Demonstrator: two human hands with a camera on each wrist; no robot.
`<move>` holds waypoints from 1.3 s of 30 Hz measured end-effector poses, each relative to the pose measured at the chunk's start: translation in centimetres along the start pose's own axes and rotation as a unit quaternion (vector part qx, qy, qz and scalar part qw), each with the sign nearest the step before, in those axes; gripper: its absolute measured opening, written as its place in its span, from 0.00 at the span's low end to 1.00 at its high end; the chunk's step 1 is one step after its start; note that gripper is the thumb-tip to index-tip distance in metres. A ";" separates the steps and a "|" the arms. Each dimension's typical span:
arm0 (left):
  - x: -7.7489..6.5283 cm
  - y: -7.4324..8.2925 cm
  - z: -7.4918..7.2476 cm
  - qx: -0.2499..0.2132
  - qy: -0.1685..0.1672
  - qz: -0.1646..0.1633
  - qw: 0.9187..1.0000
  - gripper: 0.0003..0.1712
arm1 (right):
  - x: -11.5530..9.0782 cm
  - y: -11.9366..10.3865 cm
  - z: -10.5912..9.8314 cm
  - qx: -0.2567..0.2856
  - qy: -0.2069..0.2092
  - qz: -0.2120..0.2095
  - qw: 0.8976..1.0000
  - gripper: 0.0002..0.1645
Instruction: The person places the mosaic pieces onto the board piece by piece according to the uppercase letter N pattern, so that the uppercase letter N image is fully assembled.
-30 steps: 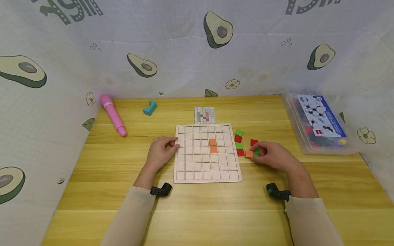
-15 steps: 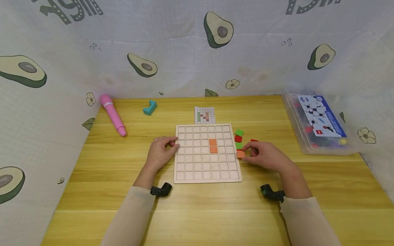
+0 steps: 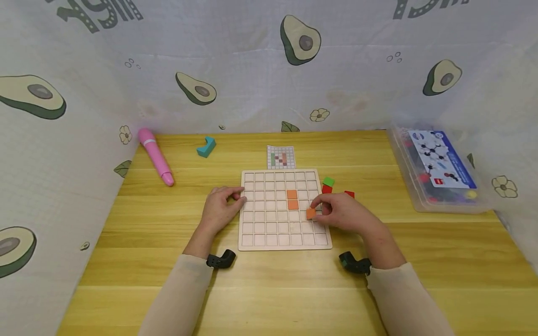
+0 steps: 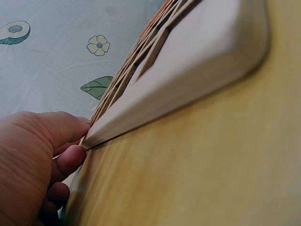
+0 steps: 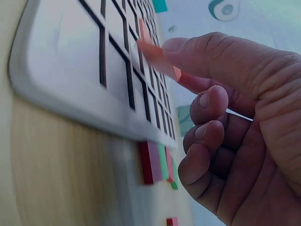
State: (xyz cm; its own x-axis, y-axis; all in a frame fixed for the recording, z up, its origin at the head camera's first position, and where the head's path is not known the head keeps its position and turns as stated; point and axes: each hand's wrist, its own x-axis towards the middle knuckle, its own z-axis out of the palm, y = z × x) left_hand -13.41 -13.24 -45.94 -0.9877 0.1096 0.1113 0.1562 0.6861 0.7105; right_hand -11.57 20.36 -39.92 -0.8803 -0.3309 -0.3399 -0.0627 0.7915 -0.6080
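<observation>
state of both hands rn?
Left hand: open, touching the left edge of the board.
Right hand: closed, pinching an orange tile over the board.

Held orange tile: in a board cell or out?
Out. The orange tile is pinched in the right grip; the right wrist view shows it raised off the board, not lying flat in a cell.

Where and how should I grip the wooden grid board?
I'd probably pinch the grid board by its left rim, coming from the left, where the left hand touches it: its thick edge stands above the table, while tiles line its right side.
</observation>
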 end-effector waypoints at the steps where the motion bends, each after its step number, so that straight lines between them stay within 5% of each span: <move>1: 0.0 0.0 0.0 0.000 0.000 0.000 1.000 0.17 | 0.1 -0.1 0.1 0.000 -0.001 -0.003 1.000 0.13; 18: 0.0 0.1 -0.1 -0.001 0.000 -0.003 1.000 0.18 | 1.3 -1.2 1.7 -0.001 0.005 -0.052 0.999 0.13; 39: 0.0 0.1 0.0 0.003 -0.003 -0.008 1.000 0.17 | 1.6 -1.4 2.8 -0.030 0.021 -0.057 0.998 0.13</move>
State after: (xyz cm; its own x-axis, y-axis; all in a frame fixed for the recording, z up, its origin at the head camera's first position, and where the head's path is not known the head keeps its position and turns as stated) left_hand -13.42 -13.19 -45.88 -0.9902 0.1025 0.0950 0.1396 0.6920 0.7083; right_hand -11.60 17.30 -41.68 -0.8843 -0.4004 -0.2403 -0.1909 0.7796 -0.5964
